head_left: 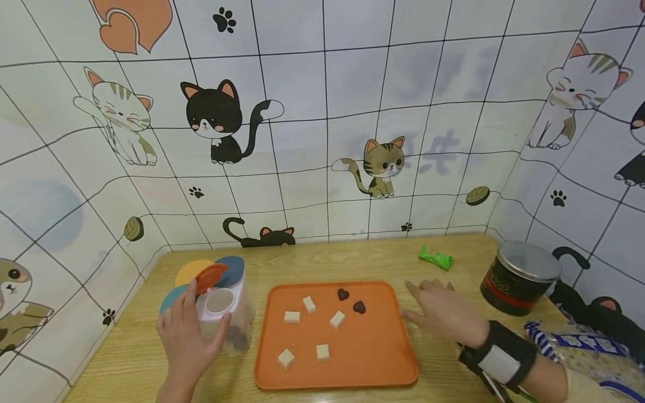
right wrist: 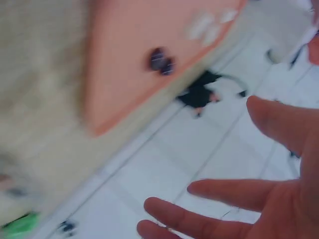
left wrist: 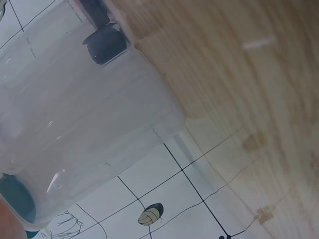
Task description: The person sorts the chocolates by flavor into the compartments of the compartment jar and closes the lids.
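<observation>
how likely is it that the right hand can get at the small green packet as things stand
Probably yes: the right hand is empty, the small green packet lies just beyond it on the wood-grain tabletop, and nothing visible blocks the way; the black canister stands off to the right.

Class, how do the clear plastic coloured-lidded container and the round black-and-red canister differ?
The container is boxy and see-through; the canister is round and opaque. The container has several coloured lids; the canister, one grey top. The container's orange lid is raised; the canister's top looks closed. Both stand on the wooden table.
</observation>
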Demonstrator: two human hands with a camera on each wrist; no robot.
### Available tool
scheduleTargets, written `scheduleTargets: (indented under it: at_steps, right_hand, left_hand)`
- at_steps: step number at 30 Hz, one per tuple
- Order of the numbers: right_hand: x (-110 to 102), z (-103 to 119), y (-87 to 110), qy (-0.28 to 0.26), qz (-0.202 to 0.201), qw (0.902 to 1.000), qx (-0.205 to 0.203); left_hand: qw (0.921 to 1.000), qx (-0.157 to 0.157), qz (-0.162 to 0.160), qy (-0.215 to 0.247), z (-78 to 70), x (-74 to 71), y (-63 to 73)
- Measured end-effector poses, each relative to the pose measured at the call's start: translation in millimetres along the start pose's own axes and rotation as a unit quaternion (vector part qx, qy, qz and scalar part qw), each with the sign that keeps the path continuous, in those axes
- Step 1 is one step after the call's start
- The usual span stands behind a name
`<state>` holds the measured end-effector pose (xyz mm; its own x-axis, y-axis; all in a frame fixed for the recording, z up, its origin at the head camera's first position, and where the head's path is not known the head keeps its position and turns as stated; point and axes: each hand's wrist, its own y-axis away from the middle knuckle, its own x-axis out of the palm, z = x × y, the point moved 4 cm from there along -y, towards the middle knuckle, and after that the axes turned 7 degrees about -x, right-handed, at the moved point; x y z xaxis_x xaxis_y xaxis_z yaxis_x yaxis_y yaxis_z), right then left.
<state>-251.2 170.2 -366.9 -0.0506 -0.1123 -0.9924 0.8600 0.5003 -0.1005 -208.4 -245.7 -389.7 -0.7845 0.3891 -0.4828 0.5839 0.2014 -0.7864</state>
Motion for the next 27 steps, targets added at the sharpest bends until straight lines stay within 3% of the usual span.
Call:
scheduleTargets:
  at_steps: [4, 7, 9, 14, 19, 23, 27]
  right_hand:
    - [-6, 51, -38.1, -0.067, -0.002, 0.9915, -0.111]
    - [-8, 88, -65.1, -0.132, 0.017, 0.9728, -0.190]
    - [-8, 108, -82.5, -0.170, 0.027, 0.9601, -0.220]
    - [-3, 149, -123.4, -0.240, -0.004, 0.9390, -0.246]
    - [9, 182, -156.5, -0.254, -0.062, 0.9270, -0.270]
    - [17, 204, -170.8, -0.247, -0.089, 0.9205, -0.290]
    - [19, 220, -175.0, -0.237, -0.084, 0.9179, -0.307]
  left_hand:
    - [0.9999, 0.007, -0.008, 0.006, 0.2, -1.4, -0.6]
    - [1.0000, 0.001, 0.002, 0.007, 0.0, -1.5, -0.8]
    - [1.0000, -0.002, 0.007, 0.005, -0.3, -1.1, -0.6]
    - [0.9999, 0.007, -0.007, 0.010, -2.0, 0.0, 0.0]
    - [0.9994, 0.019, -0.026, 0.015, -2.7, -0.8, 1.6]
    - [0.9987, 0.021, -0.039, 0.024, -1.9, 0.4, 1.4]
    - [0.9982, 0.025, -0.043, 0.033, -3.7, 2.3, 0.8]
